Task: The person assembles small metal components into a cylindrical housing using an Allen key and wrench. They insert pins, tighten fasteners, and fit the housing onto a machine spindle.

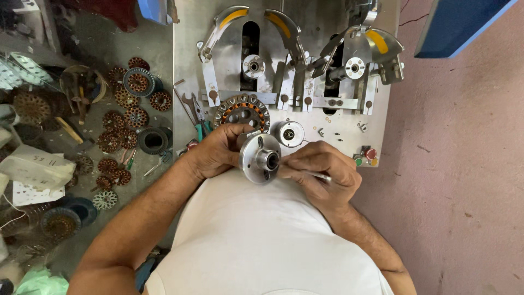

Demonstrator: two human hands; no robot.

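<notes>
metal bench [382, 109]; right hand [322, 169] hides tool.

One head-worn view looks steeply down, close over both hands and the metal machine table [185, 65]

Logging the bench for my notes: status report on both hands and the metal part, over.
Left hand grips round metal hub. Right hand pinches thin metal tool at hub's side. Wound stator just behind, nothing blocking.
</notes>
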